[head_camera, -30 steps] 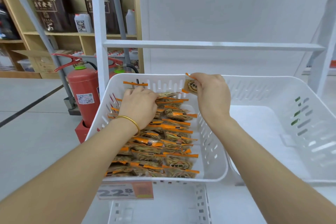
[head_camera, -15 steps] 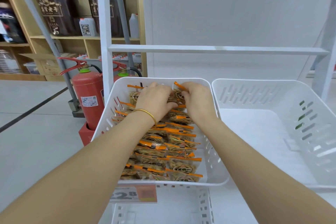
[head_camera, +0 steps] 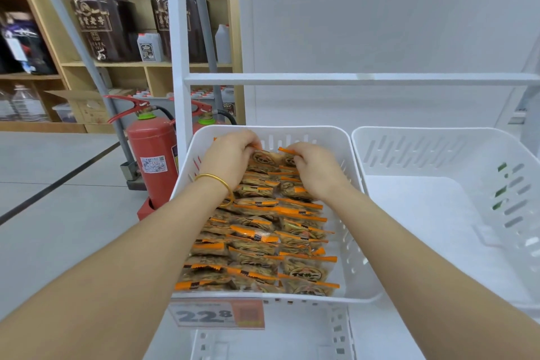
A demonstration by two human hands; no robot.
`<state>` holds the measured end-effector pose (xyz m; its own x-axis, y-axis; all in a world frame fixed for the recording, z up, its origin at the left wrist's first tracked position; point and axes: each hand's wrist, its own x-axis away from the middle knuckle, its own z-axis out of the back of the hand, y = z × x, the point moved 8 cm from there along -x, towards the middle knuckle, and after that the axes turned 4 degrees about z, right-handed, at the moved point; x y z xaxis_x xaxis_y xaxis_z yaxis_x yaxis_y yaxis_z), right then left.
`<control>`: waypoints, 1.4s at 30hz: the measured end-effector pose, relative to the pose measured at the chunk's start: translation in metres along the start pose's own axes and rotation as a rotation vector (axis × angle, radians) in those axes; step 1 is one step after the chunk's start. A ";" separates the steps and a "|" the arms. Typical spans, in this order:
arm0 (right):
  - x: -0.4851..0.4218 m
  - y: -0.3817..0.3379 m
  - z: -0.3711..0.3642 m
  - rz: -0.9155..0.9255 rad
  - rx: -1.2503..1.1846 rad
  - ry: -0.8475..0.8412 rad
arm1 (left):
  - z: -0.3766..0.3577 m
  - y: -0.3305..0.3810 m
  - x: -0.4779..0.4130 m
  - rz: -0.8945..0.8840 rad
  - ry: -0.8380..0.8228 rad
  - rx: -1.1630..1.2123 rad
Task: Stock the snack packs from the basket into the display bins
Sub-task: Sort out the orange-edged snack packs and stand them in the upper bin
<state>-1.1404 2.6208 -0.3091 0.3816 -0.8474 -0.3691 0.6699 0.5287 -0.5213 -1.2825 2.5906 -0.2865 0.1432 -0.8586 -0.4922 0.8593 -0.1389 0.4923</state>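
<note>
At the far end of the left display bin point(head_camera: 274, 130), the left hand point(head_camera: 230, 159) and right hand point(head_camera: 317, 168), close together, each pinch snack packs point(head_camera: 264, 157); best tuck them snug against the far wall, overlapping like the nearer rows.

red fire extinguisher point(head_camera: 152, 155) on the floor, dark jars point(head_camera: 100, 20) on wooden shelving point(head_camera: 140, 64), orange price tag point(head_camera: 219, 314)

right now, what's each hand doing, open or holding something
left hand: curled on a snack pack at the back of the left bin
right hand: pinching the neighbouring pack
</note>
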 end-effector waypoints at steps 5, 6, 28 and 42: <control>-0.005 0.010 -0.010 -0.045 -0.007 -0.159 | -0.008 0.006 -0.006 -0.098 -0.074 -0.302; -0.002 0.011 -0.010 -0.047 -0.025 -0.167 | -0.010 0.007 -0.004 -0.125 -0.101 -0.329; 0.011 0.001 0.011 0.095 0.097 0.041 | -0.017 -0.006 0.000 0.086 -0.194 0.090; 0.007 0.012 -0.002 -0.047 0.036 -0.008 | -0.009 -0.009 -0.001 -0.027 0.018 -0.143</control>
<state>-1.1308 2.6211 -0.3194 0.3539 -0.8717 -0.3390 0.7096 0.4864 -0.5098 -1.2855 2.5976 -0.2970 0.1271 -0.8464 -0.5171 0.9238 -0.0888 0.3723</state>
